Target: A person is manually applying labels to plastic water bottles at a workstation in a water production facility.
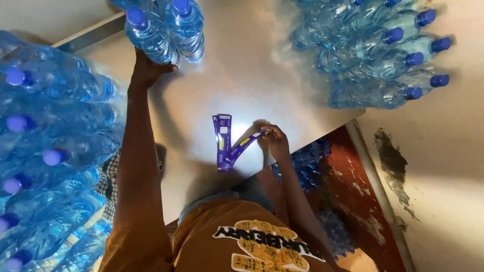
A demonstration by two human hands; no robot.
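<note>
Two label strips [224,143], right hand [275,143] pinching one, left hand [147,68] on bottles [166,30].

Left hand [147,68] fingers hidden behind bottles [164,32]; bottle tops cut by top edge

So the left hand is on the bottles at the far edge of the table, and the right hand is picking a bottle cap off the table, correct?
Not quite. In the head view the right hand pinches a purple label strip, not a bottle cap. The left hand is on the bottles at the far edge of the table, as you said.
</note>
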